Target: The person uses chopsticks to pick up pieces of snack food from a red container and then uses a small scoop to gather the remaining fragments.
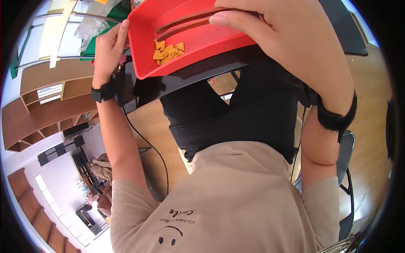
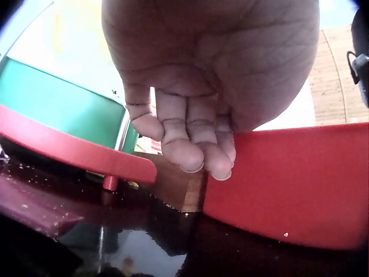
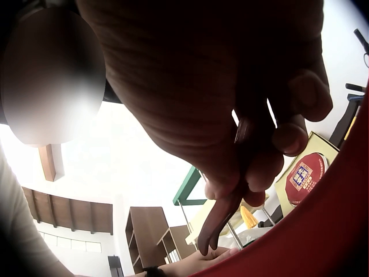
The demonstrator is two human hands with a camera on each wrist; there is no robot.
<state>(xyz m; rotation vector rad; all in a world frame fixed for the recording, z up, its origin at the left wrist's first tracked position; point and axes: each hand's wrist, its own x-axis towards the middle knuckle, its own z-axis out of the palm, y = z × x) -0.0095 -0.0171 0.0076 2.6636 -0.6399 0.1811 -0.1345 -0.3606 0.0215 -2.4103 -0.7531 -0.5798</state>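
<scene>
A red plastic bin sits at the table's edge, with a small heap of yellow-orange chunks in its near left corner. My left hand grips the bin's left end, thumb at the rim. In the left wrist view its fingers curl down beside the red outer wall. Over the bin, my right hand holds dark wooden tongs, their arms spread a little and their tips just above the chunks. The right wrist view shows the tongs between thumb and fingers; the chunks are hidden there.
Under the bin is a glossy black table. A rack with metal rods and a cream panel stands at the left, near a clear plastic bag. A red bar lies beside the left hand. A chair is at the right.
</scene>
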